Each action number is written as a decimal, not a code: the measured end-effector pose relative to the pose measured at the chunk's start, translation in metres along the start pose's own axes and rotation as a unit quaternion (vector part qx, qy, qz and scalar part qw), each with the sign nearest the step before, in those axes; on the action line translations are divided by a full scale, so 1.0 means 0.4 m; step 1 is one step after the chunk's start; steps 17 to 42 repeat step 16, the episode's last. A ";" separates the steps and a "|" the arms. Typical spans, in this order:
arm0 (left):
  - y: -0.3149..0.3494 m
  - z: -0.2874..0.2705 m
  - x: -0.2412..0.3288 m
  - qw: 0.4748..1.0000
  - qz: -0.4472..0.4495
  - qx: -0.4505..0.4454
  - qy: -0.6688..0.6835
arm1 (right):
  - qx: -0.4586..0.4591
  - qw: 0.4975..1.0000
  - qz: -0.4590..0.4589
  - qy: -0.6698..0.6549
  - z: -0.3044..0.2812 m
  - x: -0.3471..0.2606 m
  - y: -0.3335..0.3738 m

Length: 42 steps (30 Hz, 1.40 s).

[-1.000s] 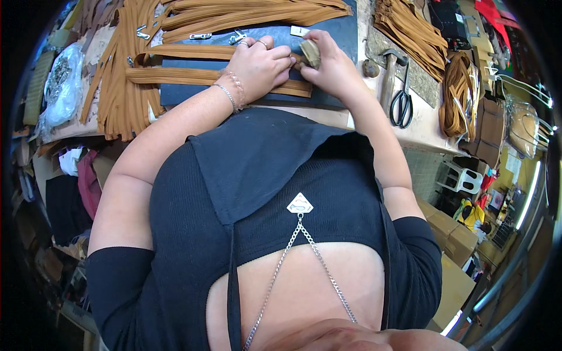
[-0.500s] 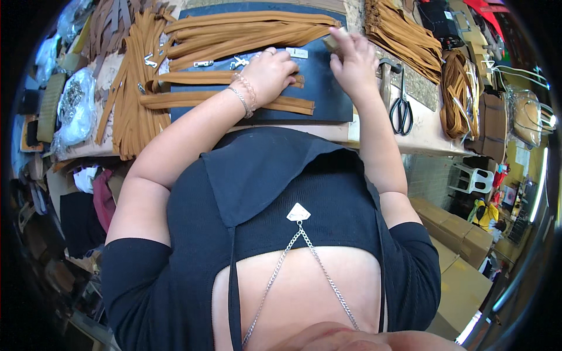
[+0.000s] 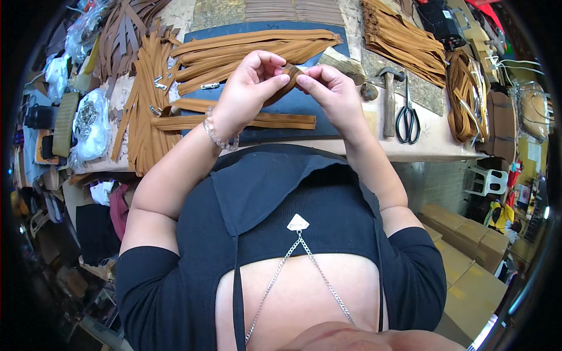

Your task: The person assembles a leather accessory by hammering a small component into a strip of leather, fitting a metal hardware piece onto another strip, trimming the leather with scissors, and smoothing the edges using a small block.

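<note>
open spot: bare dark blue cutting mat [image 3: 293, 104] right under the hands
right side blocked: steel-headed hammer [image 3: 390, 99], black-handled scissors [image 3: 408, 117]
left side blocked: heaps of tan leather straps [image 3: 143, 111]

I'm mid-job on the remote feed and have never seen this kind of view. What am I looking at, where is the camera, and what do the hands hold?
There is no machine: a person works with bare hands. The one picture comes from a fisheye camera on their head, looking down, so edges bend. The left hand and right hand together pinch a brown leather strap above a dark blue mat on the workbench. Around it lie piles of tan straps, a hammer and black-handled scissors.
</note>
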<state>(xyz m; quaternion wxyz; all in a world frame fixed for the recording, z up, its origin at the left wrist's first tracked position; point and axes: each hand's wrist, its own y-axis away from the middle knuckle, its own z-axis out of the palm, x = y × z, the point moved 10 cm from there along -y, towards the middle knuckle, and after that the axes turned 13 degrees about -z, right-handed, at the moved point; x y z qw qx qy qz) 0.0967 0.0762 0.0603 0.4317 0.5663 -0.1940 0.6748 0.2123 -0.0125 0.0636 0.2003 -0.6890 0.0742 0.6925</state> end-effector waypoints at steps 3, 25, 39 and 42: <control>0.045 0.007 0.030 0.999 -0.025 -0.024 0.025 | -0.001 0.999 -0.003 -0.038 0.030 -0.008 -0.002; 0.098 -0.019 0.021 0.999 -0.025 -0.001 0.021 | -0.040 0.982 0.055 -0.174 0.109 -0.029 0.038; 0.098 -0.019 0.021 0.999 -0.025 -0.001 0.021 | -0.040 0.982 0.055 -0.174 0.109 -0.029 0.038; 0.098 -0.019 0.021 0.999 -0.025 -0.001 0.021 | -0.040 0.982 0.055 -0.174 0.109 -0.029 0.038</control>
